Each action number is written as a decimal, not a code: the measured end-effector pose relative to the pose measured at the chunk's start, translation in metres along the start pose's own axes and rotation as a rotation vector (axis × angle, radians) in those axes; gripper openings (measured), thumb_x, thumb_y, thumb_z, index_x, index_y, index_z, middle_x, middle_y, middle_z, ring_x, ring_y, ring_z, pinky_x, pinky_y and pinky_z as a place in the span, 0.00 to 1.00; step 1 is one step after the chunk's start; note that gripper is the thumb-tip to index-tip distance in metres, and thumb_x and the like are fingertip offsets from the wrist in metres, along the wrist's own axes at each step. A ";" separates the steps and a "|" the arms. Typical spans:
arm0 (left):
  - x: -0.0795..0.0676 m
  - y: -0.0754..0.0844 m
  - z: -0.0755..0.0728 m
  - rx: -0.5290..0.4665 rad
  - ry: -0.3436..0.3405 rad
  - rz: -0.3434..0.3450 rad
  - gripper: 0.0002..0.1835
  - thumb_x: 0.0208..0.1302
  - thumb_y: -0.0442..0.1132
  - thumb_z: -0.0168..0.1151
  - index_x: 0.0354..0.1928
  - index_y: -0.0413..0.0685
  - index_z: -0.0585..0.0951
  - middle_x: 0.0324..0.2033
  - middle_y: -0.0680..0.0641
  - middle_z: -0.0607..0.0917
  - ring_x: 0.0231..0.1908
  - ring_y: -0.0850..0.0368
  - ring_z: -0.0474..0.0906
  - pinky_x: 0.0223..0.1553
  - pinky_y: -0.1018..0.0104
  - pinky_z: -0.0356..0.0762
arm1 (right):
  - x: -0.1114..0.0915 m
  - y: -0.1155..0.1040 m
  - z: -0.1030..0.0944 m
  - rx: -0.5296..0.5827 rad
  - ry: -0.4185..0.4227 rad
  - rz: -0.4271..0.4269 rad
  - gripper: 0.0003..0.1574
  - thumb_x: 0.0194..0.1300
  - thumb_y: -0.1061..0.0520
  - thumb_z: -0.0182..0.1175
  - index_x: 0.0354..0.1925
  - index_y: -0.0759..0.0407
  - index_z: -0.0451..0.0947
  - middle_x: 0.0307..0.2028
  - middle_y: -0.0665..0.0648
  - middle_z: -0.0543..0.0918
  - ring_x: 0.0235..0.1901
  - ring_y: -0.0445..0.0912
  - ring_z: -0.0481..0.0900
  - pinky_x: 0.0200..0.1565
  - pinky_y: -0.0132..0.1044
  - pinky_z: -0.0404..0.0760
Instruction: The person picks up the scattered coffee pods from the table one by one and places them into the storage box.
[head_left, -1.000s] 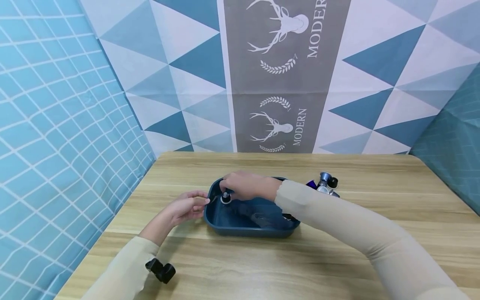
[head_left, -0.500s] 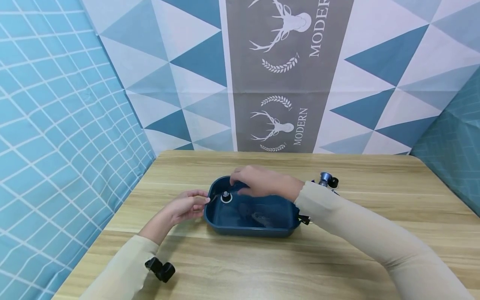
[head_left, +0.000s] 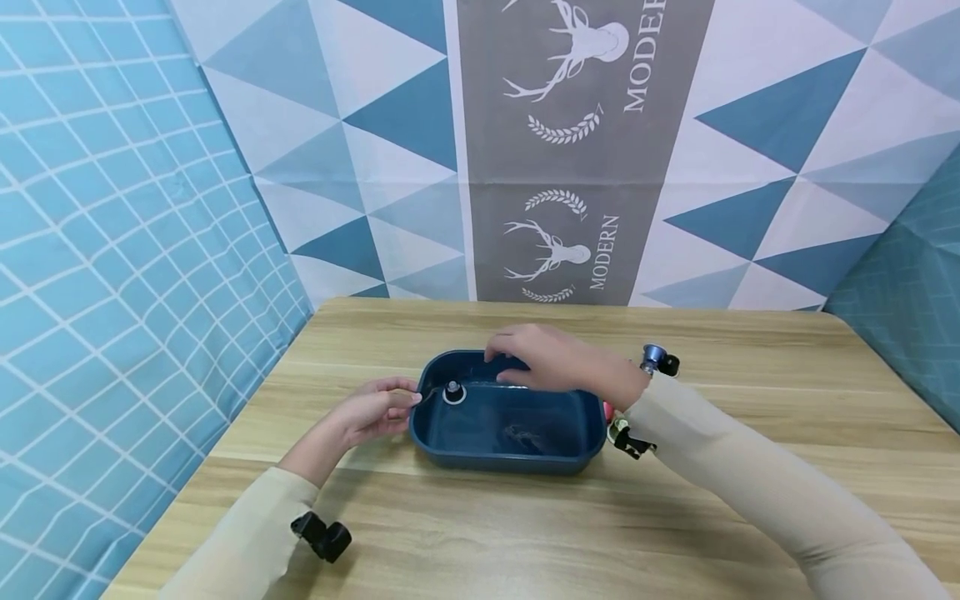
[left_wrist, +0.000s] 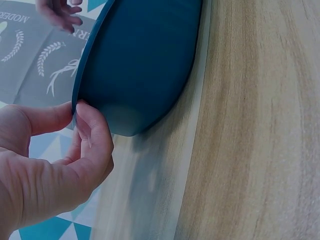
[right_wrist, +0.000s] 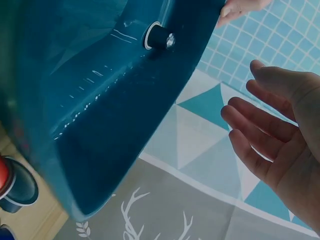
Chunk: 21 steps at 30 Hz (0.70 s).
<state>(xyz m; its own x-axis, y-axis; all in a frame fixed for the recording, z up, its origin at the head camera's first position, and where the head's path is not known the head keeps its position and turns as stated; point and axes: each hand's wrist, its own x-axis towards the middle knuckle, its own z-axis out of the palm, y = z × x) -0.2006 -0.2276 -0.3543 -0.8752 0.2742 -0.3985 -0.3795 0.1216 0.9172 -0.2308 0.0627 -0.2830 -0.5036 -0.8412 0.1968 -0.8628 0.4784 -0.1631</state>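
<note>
Basin [head_left: 480, 425] on table [head_left: 525, 533], cylinder [head_left: 453, 392] inside at left, left hand [head_left: 378, 410] at left rim, right hand [head_left: 551, 357] near far rim

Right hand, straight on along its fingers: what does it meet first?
Likely the blue basin: in the head view, the right hand has its fingers pointing left and down toward it. Depth is unclear, so I can't tell whether rim or inside.

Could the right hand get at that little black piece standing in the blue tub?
Probably yes: the right hand is empty by the far side of the open-topped blue tub, and nothing shows between it and the little black piece. The left hand pinches the tub's edge nearby but seems clear.
</note>
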 end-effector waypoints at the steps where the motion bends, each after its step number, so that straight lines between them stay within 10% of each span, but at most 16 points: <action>1: 0.000 0.000 0.000 0.000 -0.001 0.000 0.19 0.68 0.35 0.54 0.58 0.37 0.66 0.28 0.55 0.80 0.29 0.67 0.77 0.32 0.75 0.78 | -0.002 0.000 0.000 -0.003 0.005 0.003 0.14 0.64 0.54 0.63 0.48 0.55 0.79 0.47 0.54 0.84 0.46 0.46 0.82 0.50 0.38 0.81; 21: -0.001 0.002 -0.001 -0.016 -0.022 0.005 0.17 0.68 0.34 0.53 0.56 0.38 0.66 0.25 0.56 0.81 0.26 0.67 0.77 0.30 0.75 0.78 | -0.043 0.013 0.003 -0.021 0.110 0.017 0.16 0.62 0.55 0.65 0.48 0.56 0.79 0.45 0.53 0.84 0.46 0.47 0.82 0.50 0.41 0.82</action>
<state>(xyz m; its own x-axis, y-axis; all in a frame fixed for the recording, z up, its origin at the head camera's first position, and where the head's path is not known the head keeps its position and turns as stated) -0.2010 -0.2283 -0.3525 -0.8701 0.2961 -0.3940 -0.3803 0.1049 0.9189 -0.2205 0.1046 -0.2967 -0.5187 -0.8007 0.2997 -0.8544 0.4983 -0.1471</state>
